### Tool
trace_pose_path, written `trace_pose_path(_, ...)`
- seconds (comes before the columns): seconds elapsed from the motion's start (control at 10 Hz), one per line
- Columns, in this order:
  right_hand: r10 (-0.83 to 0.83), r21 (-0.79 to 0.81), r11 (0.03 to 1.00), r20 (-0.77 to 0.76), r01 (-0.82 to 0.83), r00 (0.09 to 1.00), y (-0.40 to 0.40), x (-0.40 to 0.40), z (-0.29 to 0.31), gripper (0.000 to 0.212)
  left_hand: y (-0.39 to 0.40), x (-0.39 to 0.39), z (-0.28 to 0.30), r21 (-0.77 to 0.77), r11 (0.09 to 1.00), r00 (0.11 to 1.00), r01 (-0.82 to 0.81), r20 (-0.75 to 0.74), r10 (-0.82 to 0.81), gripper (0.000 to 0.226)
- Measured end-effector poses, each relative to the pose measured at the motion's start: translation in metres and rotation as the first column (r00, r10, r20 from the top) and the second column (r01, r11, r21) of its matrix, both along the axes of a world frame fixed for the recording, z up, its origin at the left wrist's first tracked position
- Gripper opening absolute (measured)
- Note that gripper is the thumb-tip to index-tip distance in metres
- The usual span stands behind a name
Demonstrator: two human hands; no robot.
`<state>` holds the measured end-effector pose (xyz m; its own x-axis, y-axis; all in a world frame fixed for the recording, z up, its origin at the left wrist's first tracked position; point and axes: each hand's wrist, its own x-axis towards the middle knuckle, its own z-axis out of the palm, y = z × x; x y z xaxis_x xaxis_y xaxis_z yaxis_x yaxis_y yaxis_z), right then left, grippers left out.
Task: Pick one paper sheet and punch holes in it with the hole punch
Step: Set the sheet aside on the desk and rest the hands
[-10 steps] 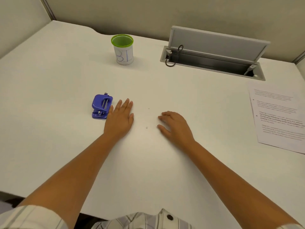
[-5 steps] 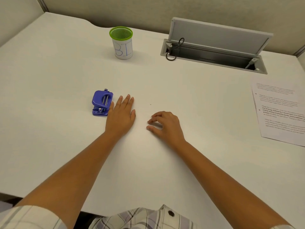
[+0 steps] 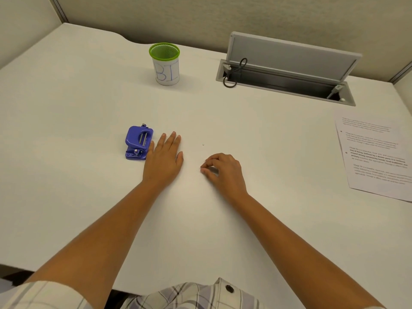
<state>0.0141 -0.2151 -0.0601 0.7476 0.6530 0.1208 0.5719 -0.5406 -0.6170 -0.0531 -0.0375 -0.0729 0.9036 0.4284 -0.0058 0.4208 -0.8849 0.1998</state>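
A blue hole punch (image 3: 138, 142) sits on the white desk (image 3: 89, 103), left of centre. My left hand (image 3: 165, 157) lies flat on the desk with straight fingers, its little-finger edge right beside the punch. My right hand (image 3: 223, 170) rests on the desk to the right, fingers curled and tips drawn together against the thumb on the desk surface; nothing shows between them. A stack of printed paper sheets (image 3: 376, 152) lies at the right edge, well away from both hands.
A green-rimmed mesh cup (image 3: 166, 63) marked in blue stands at the back. An open grey cable hatch (image 3: 285, 76) with a looped cable is set into the back right. A tiny white paper dot (image 3: 203, 144) lies between the hands.
My right hand slid left toward the left hand and its fingers curled in over the spot where a small white dot lay. The left hand stayed flat beside the punch.
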Motion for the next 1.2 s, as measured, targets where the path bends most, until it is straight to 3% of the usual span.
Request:
trace_pose_path(0.2, -0.094, 0.139, 0.983, -0.183, 0.12, 0.979, -0.003, 0.002, -0.002, 0.009, -0.001, 0.0, -0.001, -0.007, 1.0, 1.0, -0.003, 0.008, 0.003, 0.052)
trace_pose_path(0.3, -0.139, 0.175, 0.969, -0.194, 0.174, 0.971, -0.004, 0.004, -0.002, 0.012, -0.001, -0.001, -0.001, -0.018, 1.0, 1.0, -0.006, 0.016, 0.006, 0.052)
trace_pose_path(0.6, -0.048, 0.08, 0.995, -0.136, 0.059, 0.99, -0.011, 0.004, -0.004, 0.014, 0.0, -0.001, 0.0, -0.016, 1.0, 1.0, -0.002, 0.015, 0.002, 0.052)
trace_pose_path(0.8, 0.032, -0.107, 0.994, -0.049, -0.037, 0.998, -0.01, 0.003, -0.001, 0.015, -0.001, -0.001, 0.0, -0.021, 1.0, 1.0, -0.003, 0.016, 0.003, 0.052)
trace_pose_path(1.0, 0.022, -0.182, 0.983, -0.023, -0.026, 1.0, -0.005, 0.004, 0.004, 0.015, -0.001, -0.002, 0.001, -0.023, 1.0, 1.0, -0.004, 0.019, 0.004, 0.052)
trace_pose_path(1.2, 0.046, -0.23, 0.973, 0.105, -0.021, 0.993, -0.002, 0.002, 0.004, 0.017, -0.002, -0.001, 0.001, -0.015, 1.0, 1.0, -0.003, 0.012, 0.004, 0.052)
